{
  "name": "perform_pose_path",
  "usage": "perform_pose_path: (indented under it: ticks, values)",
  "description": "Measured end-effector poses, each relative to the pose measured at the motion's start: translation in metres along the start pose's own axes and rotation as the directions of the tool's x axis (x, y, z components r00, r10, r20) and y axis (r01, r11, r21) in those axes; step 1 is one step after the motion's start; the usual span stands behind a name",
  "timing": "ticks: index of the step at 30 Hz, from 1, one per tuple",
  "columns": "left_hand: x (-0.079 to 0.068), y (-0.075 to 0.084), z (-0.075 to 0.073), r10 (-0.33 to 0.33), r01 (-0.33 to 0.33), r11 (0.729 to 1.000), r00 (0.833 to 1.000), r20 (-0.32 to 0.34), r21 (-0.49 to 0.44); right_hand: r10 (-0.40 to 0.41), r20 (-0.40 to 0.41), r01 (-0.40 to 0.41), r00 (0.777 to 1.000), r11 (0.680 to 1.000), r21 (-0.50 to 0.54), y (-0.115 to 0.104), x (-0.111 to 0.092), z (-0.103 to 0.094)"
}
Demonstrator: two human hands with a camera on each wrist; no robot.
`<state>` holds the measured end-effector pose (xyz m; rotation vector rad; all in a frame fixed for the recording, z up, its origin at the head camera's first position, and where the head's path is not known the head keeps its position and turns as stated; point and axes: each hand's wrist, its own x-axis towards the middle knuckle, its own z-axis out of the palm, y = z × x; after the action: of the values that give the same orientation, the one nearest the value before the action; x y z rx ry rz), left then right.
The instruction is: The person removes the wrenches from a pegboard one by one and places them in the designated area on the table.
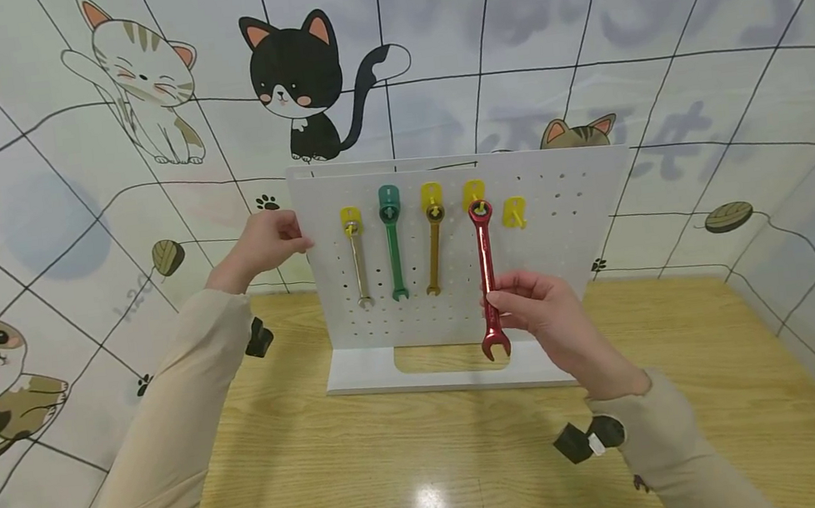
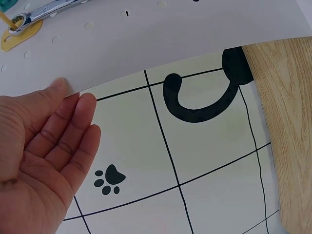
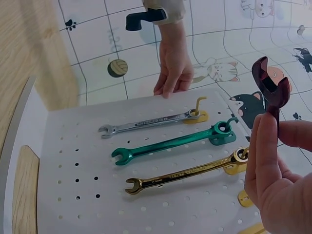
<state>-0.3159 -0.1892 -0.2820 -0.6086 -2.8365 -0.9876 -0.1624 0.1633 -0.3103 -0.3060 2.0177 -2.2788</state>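
Observation:
My right hand [image 1: 542, 306] pinches a red combination wrench [image 1: 486, 270] near its open end, between thumb and fingers. The wrench hangs upright, ring end up, and its ring overlaps a yellow hook [image 1: 473, 188] in the head view. In the right wrist view its dark open jaw sticks up past the fingertips. My left hand [image 1: 270, 240] grips the left edge of a white pegboard [image 1: 337, 295], thumb on the front and fingers behind. On the board hang a silver wrench [image 3: 151, 122], a green wrench [image 3: 170, 145] and a gold wrench [image 3: 185, 176], each by its ring.
A bare yellow hook [image 1: 514, 212] sits right of the red wrench. The pegboard stands on a white base [image 1: 360, 370] with a cutout, on a wooden table [image 1: 326, 464]. Close behind is a wall covering [image 1: 436, 108] with cat drawings and a line grid.

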Motion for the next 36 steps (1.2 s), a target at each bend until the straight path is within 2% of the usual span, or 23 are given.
perform_pose_path:
  ticks: [16,26,36]
  values:
    - [0.000,0.000,0.000,0.006,-0.006,1.000,1.000,-0.001,0.005,-0.016,0.018,0.016,1.000,0.999,-0.049,-0.012,-0.006,0.000]
    - [-0.002,0.001,0.000,0.015,-0.015,1.000,1.000,-0.008,0.013,0.005,0.053,-0.002,0.999,0.998,-0.061,-0.001,-0.020,-0.003]
    - [-0.002,0.001,0.000,0.024,-0.024,1.000,1.000,-0.016,0.016,0.062,0.014,-0.060,0.998,0.993,-0.103,0.013,-0.029,-0.008]
